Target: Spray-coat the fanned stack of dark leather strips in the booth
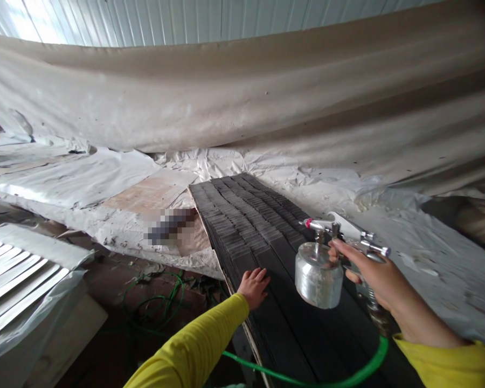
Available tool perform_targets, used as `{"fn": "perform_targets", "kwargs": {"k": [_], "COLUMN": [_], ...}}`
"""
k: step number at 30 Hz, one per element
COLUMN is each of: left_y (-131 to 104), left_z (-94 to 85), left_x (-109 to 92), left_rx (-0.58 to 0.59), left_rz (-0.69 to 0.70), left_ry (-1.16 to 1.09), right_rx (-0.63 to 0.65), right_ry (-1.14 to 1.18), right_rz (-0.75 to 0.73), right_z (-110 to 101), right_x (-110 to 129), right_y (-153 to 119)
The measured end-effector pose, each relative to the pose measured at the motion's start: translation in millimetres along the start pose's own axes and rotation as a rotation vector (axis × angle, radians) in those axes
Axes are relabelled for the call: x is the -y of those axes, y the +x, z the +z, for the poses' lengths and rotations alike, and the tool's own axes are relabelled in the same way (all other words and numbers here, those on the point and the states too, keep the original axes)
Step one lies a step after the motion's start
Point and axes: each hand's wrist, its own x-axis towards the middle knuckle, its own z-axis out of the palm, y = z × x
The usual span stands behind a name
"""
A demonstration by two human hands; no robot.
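The right hand (372,275), at about four o'clock in the view, is wrapped around the grip of a chrome metal spray gun (347,240), with the forefinger stretched forward along the body toward the trigger area. A round silvery metal cup (318,275) hangs beneath the gun's barrel, and the red-tipped nozzle points toward nine o'clock. From the base of the grip a bright green air hose (347,372) curves down and off toward seven o'clock.

The left hand (254,286), near six o'clock, lies flat with its fingers together and slightly bent, pressing on the near edge of a stack of long dark painted slats (250,221). These slats lie side by side on the tabletop and run away toward twelve o'clock; the gun hovers just above their right part. Both arms wear yellow sleeves (198,345).

The tabletop is covered with crumpled white plastic sheeting (428,242), stained with paint. A wide beige cloth drape (267,91) sags behind it at twelve o'clock. At nine o'clock sits a pile of pale white slats (12,275) partly wrapped in clear film. Green hose loops (161,302) lie on the floor below.
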Motion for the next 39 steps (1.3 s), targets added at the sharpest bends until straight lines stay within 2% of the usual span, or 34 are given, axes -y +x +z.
{"fn": "perform_targets", "kwargs": {"k": [5,14,22,32,39], "left_y": [-1,-2,-3,-3,-4], "left_z": [-1.9,-2.5,-4.3,-7.6,-7.5], "left_x": [2,5,9,13,16], "left_rx": [0.020,0.013,0.021,0.035,0.032], "left_rz": [0.016,0.040,0.074,0.121,0.129], "left_ry": [-0.010,-0.024,-0.043,-0.040,-0.073], "right_rx": [0.112,0.066,0.101,0.099,0.157], "right_ry": [-0.023,-0.032,-0.015,-0.009,0.004], "right_rz": [-0.002,-0.026,-0.068,-0.074,-0.115], "right_z": [13,35,58,84,101], "right_x": [8,21,41,55,62], "right_y": [4,27,39,60,72]}}
